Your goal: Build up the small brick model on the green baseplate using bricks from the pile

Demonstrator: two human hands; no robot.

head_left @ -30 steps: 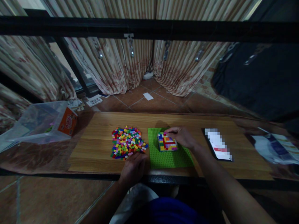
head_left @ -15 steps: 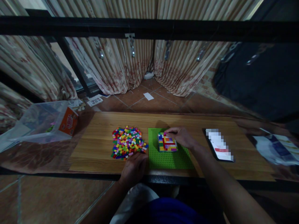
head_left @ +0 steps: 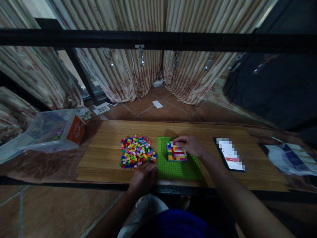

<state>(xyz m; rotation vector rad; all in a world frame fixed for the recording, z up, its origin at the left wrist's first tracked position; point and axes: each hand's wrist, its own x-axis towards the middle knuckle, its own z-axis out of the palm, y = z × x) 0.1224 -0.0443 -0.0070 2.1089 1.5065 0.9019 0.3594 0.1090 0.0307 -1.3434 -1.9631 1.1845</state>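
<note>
On the green baseplate [head_left: 182,170] stands a low, square block of toy bricks [head_left: 177,152] in many colours, with a red pattern on top. My right hand [head_left: 192,145] reaches over its back edge, fingers pinched at a small pink brick [head_left: 174,142] there. My left hand [head_left: 143,175] rests by the table's front edge, left of the baseplate and just in front of a pile of loose bricks [head_left: 136,152]. Its fingers are curled together; whatever they may hold is hidden.
A phone [head_left: 230,155] lies on the wooden table [head_left: 99,152] to the right. Beyond the left end is a clear plastic bin [head_left: 52,129] with an orange label. Plastic packaging [head_left: 292,158] lies off to the right. A black bar [head_left: 148,36] crosses before the curtains.
The view has tilted and shifted slightly. My right hand stays at the block's back edge, and my left hand keeps its place by the pile.
</note>
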